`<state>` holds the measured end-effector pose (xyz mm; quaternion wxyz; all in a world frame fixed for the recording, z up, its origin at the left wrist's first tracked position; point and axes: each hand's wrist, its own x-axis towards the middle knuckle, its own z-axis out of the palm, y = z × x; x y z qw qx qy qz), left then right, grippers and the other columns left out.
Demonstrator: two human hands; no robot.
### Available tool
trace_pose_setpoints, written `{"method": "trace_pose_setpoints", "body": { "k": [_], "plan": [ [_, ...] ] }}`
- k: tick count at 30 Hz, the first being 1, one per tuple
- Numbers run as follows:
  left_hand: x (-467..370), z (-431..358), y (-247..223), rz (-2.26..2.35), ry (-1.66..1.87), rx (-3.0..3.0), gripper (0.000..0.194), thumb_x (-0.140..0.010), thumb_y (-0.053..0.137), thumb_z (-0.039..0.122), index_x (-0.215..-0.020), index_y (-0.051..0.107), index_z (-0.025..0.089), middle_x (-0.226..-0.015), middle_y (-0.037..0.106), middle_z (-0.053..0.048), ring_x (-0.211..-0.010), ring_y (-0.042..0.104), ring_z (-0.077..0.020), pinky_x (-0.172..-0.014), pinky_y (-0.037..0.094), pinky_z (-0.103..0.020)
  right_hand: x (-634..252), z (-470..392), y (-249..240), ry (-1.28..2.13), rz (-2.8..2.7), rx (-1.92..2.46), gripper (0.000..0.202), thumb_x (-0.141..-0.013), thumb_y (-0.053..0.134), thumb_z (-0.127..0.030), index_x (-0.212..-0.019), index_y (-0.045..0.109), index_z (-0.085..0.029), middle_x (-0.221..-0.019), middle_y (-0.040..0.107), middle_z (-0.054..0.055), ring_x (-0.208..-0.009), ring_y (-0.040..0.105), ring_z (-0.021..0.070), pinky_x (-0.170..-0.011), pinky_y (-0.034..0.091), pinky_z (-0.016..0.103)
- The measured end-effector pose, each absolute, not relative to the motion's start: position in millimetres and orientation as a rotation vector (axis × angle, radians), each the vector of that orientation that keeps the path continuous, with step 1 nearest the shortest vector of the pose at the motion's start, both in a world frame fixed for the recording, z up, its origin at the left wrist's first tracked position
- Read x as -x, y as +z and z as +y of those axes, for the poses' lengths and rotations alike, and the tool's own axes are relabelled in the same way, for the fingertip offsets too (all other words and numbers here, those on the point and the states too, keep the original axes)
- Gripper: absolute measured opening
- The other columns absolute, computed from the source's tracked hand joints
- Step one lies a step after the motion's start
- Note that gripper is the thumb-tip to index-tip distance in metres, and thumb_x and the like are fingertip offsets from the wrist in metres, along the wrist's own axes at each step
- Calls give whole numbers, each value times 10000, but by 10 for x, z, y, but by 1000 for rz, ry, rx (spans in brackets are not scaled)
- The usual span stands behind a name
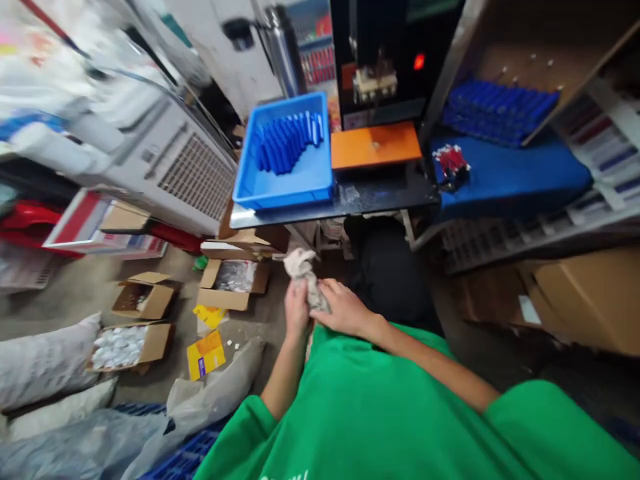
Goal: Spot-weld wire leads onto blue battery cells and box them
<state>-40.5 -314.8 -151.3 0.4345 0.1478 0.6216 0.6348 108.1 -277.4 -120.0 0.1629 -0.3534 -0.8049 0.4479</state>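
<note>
Upper garment: green shirt; short sleeves at three and nine o'clock from its centre; white lettering, cropped, at eight. Lower garment: black trousers at twelve.

Open space extends upward and forward from the left hand and right hand to the front edge of the table. The near wall of the blue tray blocks level entry; access is from above, with room on the near side of the blue tubes. The orange panel permits passage overhead; the machine behind it limits further reach. On the blue cloth, the red bundle obstructs the left side. Below table level, a dark-clad leg obstructs forward travel of the right hand.
</note>
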Motion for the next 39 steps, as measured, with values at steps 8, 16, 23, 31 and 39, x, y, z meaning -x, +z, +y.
{"method": "trace_pose_setpoints", "body": {
  "k": [8,16,23,31,39],
  "plan": [
    [613,-3368,-1578,1785,1162,-1490,385,-895,659,450,-1210,682,229,-1358,586,-99,-1305,527,-255,-1140,414,-411,-1407,-3128,-1023,1764,-2706,105,232,-1013,548,-311,-1025,734,-174,-1052,742,75,-992,663,208,-857,465,282],
    [311,-2704,-2544,1814,629,-1356,144,-833,615,236,-794,729,157,-1029,686,-111,-1010,622,-229,-974,491,-342,-1313,-3105,-1160,1951,-2664,223,194,-965,603,-326,-1010,741,-197,-1037,746,38,-940,666,184,-775,448,250],
    [849,-2898,-2375,2078,1013,-1156,390,-923,530,374,-1203,673,143,-1184,685,-113,-1163,586,-247,-1065,433,-367,-1346,-3000,-1352,2115,-2520,315,226,-959,632,-348,-1041,733,-163,-1058,742,54,-941,662,176,-782,440,227],
    [178,-2883,-2570,1697,765,-1344,263,-915,510,335,-902,701,156,-970,701,-95,-947,629,-213,-957,506,-373,-1316,-2949,-1450,2261,-2383,276,255,-964,622,-374,-1012,732,-149,-1037,743,43,-914,665,163,-775,438,215],
    [849,-2900,-2352,2076,840,-1277,267,-895,525,381,-821,663,166,-832,640,-74,-922,593,-236,-926,497,-382,-1349,-2922,-1492,2295,-2329,349,270,-951,650,-386,-1016,731,-137,-1006,738,42,-892,658,151,-727,437,196]
  ]
}}
